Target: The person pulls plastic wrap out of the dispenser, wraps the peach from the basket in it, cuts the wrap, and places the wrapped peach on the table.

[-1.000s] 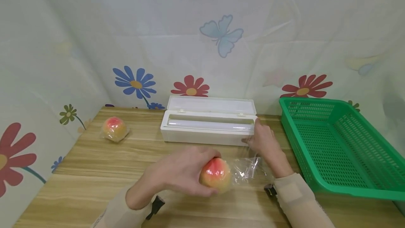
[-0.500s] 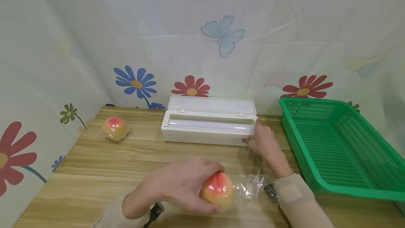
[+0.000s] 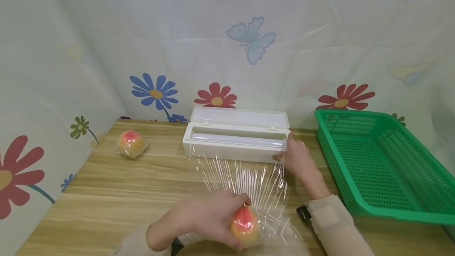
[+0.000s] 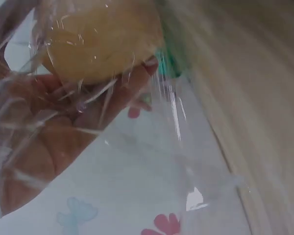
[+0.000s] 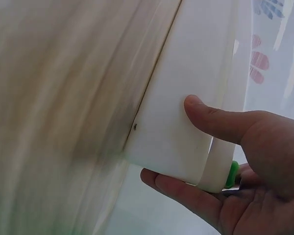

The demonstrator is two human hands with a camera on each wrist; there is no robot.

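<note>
My left hand [image 3: 211, 216] grips a pink-and-yellow peach [image 3: 245, 224] near the table's front edge. Clear cling film [image 3: 245, 175] stretches in creases from the peach back to a white cling film dispenser box [image 3: 227, 150]. The box's lid is up and a roll [image 3: 238, 139] lies inside. My right hand [image 3: 300, 159] holds the box's right end; in the right wrist view its thumb presses the front face and its fingers lie around the end. In the left wrist view, film partly covers the left hand and the peach [image 4: 105, 44]. Another peach [image 3: 131, 143], wrapped in film, sits at the back left.
A green plastic basket [image 3: 334, 161] stands to the right of my right hand. Behind the wooden table [image 3: 117, 196] hangs a pale curtain [image 3: 170, 42] with printed flowers and a butterfly, and the box stands close to it.
My left hand has moved the peach toward the table's front edge, and a wide sheet of film now spans from box to peach. The right hand stays on the box.
</note>
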